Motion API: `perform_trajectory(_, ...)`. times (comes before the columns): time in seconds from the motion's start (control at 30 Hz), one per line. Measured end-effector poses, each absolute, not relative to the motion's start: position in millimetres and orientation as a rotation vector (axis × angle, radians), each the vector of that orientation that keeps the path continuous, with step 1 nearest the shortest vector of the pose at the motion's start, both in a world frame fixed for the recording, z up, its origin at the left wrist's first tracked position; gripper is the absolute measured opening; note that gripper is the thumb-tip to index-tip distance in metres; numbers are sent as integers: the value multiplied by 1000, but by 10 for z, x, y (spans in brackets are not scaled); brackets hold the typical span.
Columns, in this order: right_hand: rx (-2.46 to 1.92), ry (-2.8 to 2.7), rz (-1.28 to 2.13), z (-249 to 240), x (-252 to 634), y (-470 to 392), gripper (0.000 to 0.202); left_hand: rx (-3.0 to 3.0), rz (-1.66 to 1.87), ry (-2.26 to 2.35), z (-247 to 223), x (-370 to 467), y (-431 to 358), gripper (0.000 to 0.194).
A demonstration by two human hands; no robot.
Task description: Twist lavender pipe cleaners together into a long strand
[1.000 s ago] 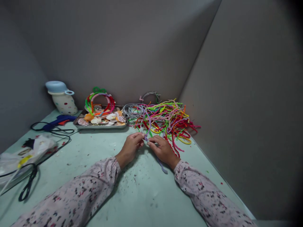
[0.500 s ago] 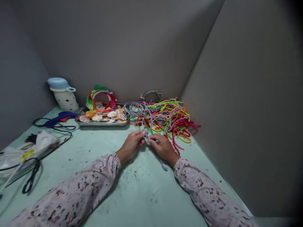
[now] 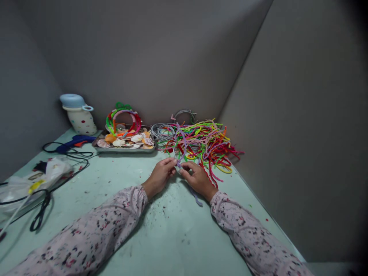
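Observation:
My left hand (image 3: 162, 173) pinches a purple fuzzy stem (image 3: 184, 142) where it wraps a thin ring, just in front of the pile of stems. My right hand (image 3: 197, 178) closes on the same stem and ring from the right, its fingertips close to the left ones. The upper part of the ring stands above my fingers. A loose pale purple end hangs below my right hand. Behind lies a heap of coloured fuzzy stems (image 3: 211, 140), with a coil of grey wire (image 3: 162, 132) at its left.
A metal tray (image 3: 126, 150) holds shells and colourful wrapped rings (image 3: 111, 122). Left of it are a bottle (image 3: 82, 120), a blue glue gun (image 3: 71, 143), black cables and a plastic bag (image 3: 56, 168). Grey partitions enclose the pale green table (image 3: 172, 237).
Both hands stay at nearly the same place with the ring and stem. The view has shifted slightly, and the purple loop looks a little different in shape.

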State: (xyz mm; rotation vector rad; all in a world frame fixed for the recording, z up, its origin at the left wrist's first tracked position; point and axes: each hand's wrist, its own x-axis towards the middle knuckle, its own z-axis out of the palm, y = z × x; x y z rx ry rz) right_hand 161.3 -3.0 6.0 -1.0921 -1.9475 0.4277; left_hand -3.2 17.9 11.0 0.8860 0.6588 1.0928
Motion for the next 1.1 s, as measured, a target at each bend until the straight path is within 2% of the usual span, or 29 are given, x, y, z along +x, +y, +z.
perform_trajectory(0.63, -1046, -1941, 370, 100, 1603, -53, 10, 928, 1082, 641, 107, -23, 172, 23)
perform_trajectory(1.1, -1055, -1898, 473, 132, 1588, -76, 12, 879, 1052, 608, 94, -27, 176, 23)
